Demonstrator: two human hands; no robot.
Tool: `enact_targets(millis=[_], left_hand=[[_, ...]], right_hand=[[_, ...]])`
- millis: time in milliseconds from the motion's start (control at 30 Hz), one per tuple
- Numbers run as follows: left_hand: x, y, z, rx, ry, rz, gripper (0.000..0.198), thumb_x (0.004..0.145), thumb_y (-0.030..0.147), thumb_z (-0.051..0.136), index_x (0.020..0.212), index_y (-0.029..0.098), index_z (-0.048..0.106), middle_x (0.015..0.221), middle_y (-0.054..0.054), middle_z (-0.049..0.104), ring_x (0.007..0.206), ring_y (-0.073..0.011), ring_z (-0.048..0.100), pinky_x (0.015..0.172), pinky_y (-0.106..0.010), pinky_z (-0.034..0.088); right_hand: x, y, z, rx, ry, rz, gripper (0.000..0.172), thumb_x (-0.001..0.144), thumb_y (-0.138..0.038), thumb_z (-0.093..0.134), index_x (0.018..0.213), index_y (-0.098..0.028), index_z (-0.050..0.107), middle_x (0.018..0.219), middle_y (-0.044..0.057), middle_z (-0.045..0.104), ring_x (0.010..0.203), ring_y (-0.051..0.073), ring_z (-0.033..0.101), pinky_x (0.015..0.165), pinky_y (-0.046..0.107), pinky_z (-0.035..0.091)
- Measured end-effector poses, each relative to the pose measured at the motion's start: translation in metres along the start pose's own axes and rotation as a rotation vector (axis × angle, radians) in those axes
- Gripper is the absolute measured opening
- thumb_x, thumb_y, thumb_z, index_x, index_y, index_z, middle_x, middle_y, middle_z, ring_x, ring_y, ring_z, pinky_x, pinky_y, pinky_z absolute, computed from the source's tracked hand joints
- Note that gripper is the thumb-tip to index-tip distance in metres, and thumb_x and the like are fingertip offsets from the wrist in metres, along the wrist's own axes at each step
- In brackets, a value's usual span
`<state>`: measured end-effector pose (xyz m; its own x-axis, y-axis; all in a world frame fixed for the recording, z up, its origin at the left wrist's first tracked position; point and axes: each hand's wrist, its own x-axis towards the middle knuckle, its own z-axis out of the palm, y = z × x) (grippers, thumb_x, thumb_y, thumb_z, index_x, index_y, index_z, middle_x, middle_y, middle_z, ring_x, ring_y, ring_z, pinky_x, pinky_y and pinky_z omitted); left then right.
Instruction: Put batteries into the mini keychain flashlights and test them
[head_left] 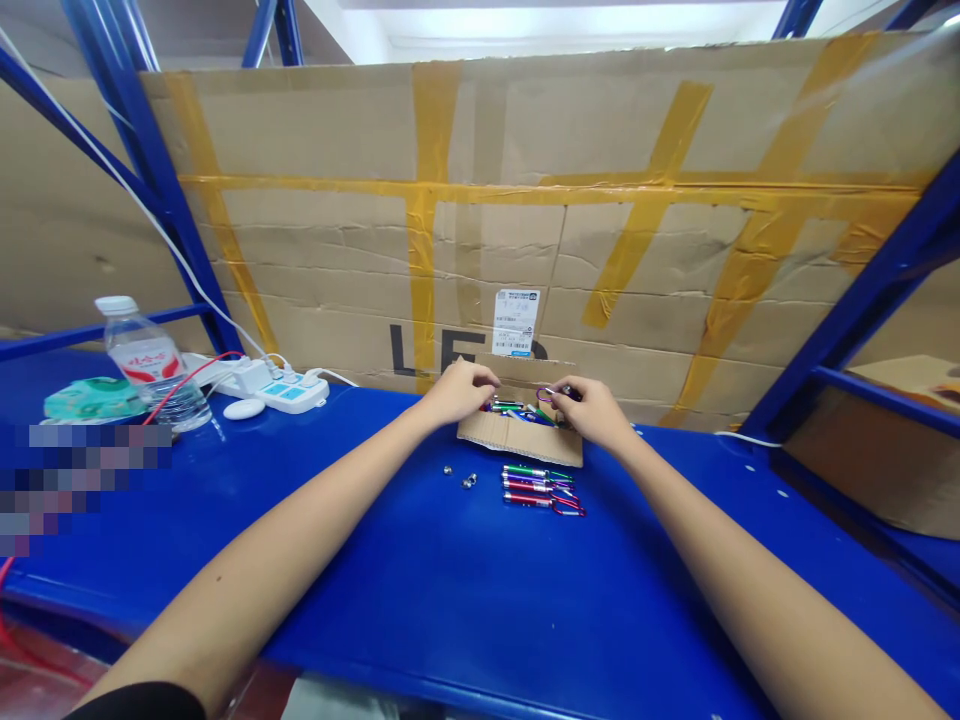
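Note:
A small open cardboard box (517,438) holds a jumble of metallic keychain flashlights (510,406). My left hand (459,392) is at its left side, fingers curled down over the edge; what lies under the fingertips is hidden. Above the box's right side, my right hand (598,410) pinches a keychain flashlight, whose purple carabiner (545,394) sticks out to the left; its body is mostly covered by the fingers. In front of the box, several flashlights (529,487), green, purple and red, lie side by side with carabiners pointing right. Small silvery metal pieces (469,481) rest left of them.
On the left of the blue tabletop (420,600) stand a water bottle (154,365) and a white power strip (292,391) with cables. A large taped cardboard sheet (337,260) forms the back. Another carton (877,460) sits right, beyond the blue frame.

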<state>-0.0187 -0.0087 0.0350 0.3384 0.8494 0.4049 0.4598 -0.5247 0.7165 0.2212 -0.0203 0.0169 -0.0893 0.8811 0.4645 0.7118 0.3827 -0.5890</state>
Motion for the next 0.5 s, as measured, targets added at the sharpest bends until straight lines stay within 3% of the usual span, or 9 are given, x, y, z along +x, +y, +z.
enact_targets(millis=[133, 300, 367, 500], left_hand=[[-0.05, 0.011, -0.015, 0.369, -0.106, 0.152, 0.021, 0.087, 0.021, 0.051, 0.085, 0.018, 0.072, 0.083, -0.007, 0.071, 0.079, -0.0199, 0.065, 0.075, -0.031, 0.049], [-0.114, 0.007, -0.002, 0.869, -0.29, 0.205, 0.049, 0.09, 0.056, 0.047, 0.119, 0.019, 0.061, 0.117, -0.018, 0.06, 0.094, -0.0294, 0.064, 0.073, -0.036, 0.05], [-0.119, 0.002, 0.006, 0.907, -0.341, 0.213, 0.053, 0.092, 0.06, 0.041, 0.124, 0.021, 0.056, 0.118, -0.018, 0.057, 0.094, -0.0289, 0.064, 0.072, -0.035, 0.051], [-0.107, -0.005, 0.016, 0.897, -0.46, 0.313, 0.034, 0.099, 0.042, 0.036, 0.108, 0.018, 0.059, 0.103, -0.012, 0.06, 0.082, -0.0223, 0.065, 0.07, -0.031, 0.05]], right_hand=[[-0.009, 0.007, -0.003, -0.08, 0.019, 0.001, 0.012, 0.081, -0.023, 0.051, 0.078, -0.018, 0.061, 0.076, 0.006, 0.07, 0.071, 0.019, 0.061, 0.065, 0.029, 0.043], [-0.021, 0.011, -0.004, -0.034, 0.006, -0.023, 0.008, 0.084, -0.021, 0.05, 0.078, -0.02, 0.055, 0.078, 0.006, 0.072, 0.073, 0.019, 0.063, 0.07, 0.03, 0.044], [-0.022, 0.011, -0.005, -0.008, -0.002, -0.007, 0.008, 0.084, -0.02, 0.05, 0.078, -0.021, 0.055, 0.077, 0.005, 0.072, 0.073, 0.019, 0.063, 0.071, 0.031, 0.044], [-0.022, 0.011, -0.009, -0.02, 0.036, -0.006, 0.009, 0.083, -0.023, 0.05, 0.078, -0.02, 0.056, 0.076, 0.005, 0.071, 0.073, 0.019, 0.062, 0.069, 0.03, 0.044]])
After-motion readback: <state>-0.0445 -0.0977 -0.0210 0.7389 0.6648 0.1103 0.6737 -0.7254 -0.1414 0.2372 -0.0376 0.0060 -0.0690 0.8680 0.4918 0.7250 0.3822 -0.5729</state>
